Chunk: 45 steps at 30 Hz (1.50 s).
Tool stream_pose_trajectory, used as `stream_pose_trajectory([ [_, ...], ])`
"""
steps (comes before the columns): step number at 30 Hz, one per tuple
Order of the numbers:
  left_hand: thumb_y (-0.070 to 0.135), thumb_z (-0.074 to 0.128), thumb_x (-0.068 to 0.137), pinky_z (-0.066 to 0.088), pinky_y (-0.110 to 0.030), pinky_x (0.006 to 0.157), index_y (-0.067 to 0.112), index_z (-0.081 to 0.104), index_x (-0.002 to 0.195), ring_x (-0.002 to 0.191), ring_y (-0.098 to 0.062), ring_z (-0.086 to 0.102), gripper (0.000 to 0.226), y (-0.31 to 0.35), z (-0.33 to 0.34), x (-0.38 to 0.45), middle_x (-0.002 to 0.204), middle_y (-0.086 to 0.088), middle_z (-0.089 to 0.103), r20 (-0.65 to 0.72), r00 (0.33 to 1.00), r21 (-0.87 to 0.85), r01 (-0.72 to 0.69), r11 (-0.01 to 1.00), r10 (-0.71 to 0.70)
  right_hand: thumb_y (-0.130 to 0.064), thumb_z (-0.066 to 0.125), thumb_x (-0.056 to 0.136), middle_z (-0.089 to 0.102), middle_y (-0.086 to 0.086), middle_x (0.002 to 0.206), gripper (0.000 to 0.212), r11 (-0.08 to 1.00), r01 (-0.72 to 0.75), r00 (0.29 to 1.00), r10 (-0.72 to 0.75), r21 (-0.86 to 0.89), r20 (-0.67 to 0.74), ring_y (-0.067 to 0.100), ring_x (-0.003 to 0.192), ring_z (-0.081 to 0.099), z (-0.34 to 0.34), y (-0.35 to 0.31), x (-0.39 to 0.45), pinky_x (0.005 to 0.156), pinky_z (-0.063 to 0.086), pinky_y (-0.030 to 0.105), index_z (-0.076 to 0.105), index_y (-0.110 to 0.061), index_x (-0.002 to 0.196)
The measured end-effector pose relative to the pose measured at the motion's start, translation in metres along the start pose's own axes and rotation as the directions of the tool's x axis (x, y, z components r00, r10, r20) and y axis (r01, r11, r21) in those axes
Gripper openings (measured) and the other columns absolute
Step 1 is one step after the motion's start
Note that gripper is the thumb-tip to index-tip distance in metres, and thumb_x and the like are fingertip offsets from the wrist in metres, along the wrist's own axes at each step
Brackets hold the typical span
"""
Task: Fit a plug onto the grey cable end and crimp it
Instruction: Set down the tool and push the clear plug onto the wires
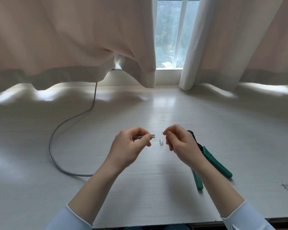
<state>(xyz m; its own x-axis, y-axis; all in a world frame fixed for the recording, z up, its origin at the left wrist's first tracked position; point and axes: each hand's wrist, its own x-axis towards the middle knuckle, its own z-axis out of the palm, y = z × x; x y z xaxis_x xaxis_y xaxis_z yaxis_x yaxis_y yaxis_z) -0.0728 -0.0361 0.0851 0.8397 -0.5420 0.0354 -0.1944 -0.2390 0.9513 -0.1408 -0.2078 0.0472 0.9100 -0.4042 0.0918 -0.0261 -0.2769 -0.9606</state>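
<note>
A person's left hand (130, 145) pinches the grey cable (56, 138) end, its bared wires (152, 135) fanned flat. The right hand (178, 140) hovers with loosely curled fingers, holding nothing, just beside the clear plug (161, 142) on the table (140, 105). The crimping tool (211, 158) waits behind. Loosening the pinch could scramble the wire order before insertion.

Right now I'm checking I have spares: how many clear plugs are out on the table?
1. The clear plug lies on the table between the left hand and right hand. More could be hidden under the hands.
</note>
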Motion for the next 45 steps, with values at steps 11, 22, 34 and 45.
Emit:
stream_pose_trajectory([
  [11, 0.038, 0.064, 0.075, 0.032, -0.009, 0.047, 0.026, 0.071, 0.069, 0.051, 0.0, 0.048, 0.015, -0.002, -0.002, -0.001, 0.063, 0.007, 0.072, -0.008, 1.0, -0.044, 0.013, 0.999, -0.013, -0.007, 0.058, 0.091, 0.055, -0.004, 0.12, 0.031, 0.761, 0.163, 0.977, -0.035, -0.629, 0.211, 0.012, 0.092, 0.047, -0.011, 0.042, 0.019, 0.082, 0.048, 0.034, 0.061, -0.019, 0.12],
  [22, 0.029, 0.068, 0.083, 0.034, -0.008, 0.049, 0.027, 0.071, 0.069, 0.053, 0.001, 0.052, 0.014, -0.005, -0.003, -0.001, 0.064, 0.007, 0.072, 0.016, 1.0, -0.044, 0.009, 0.999, -0.009, -0.009, 0.052, 0.094, 0.053, -0.005, 0.126, 0.035, 0.657, 0.246, 0.945, 0.0, -0.712, 0.326, 0.02, 0.112, 0.052, -0.011, 0.046, 0.036, 0.086, 0.048, 0.036, 0.065, -0.03, 0.119],
  [34, 0.037, 0.064, 0.076, 0.03, -0.009, 0.045, 0.027, 0.071, 0.07, 0.045, 0.001, 0.043, 0.014, -0.003, -0.003, -0.001, 0.064, 0.007, 0.072, 0.032, 0.999, -0.048, 0.014, 0.999, -0.012, -0.021, 0.055, 0.094, 0.056, -0.012, 0.118, 0.023, 0.612, 0.293, 0.942, -0.053, -0.734, 0.332, 0.015, 0.107, 0.048, -0.01, 0.053, 0.041, 0.074, 0.05, 0.035, 0.069, -0.037, 0.105],
  [45, 0.038, 0.063, 0.076, 0.031, -0.009, 0.046, 0.028, 0.071, 0.071, 0.048, 0.0, 0.045, 0.013, -0.003, -0.004, -0.002, 0.065, 0.007, 0.072, 0.033, 0.999, -0.039, 0.024, 0.999, -0.023, -0.021, 0.055, 0.094, 0.057, -0.005, 0.113, 0.017, 0.61, 0.321, 0.945, -0.151, -0.724, 0.291, 0.019, 0.104, 0.052, -0.007, 0.066, 0.038, 0.064, 0.04, 0.028, 0.068, -0.027, 0.103],
])
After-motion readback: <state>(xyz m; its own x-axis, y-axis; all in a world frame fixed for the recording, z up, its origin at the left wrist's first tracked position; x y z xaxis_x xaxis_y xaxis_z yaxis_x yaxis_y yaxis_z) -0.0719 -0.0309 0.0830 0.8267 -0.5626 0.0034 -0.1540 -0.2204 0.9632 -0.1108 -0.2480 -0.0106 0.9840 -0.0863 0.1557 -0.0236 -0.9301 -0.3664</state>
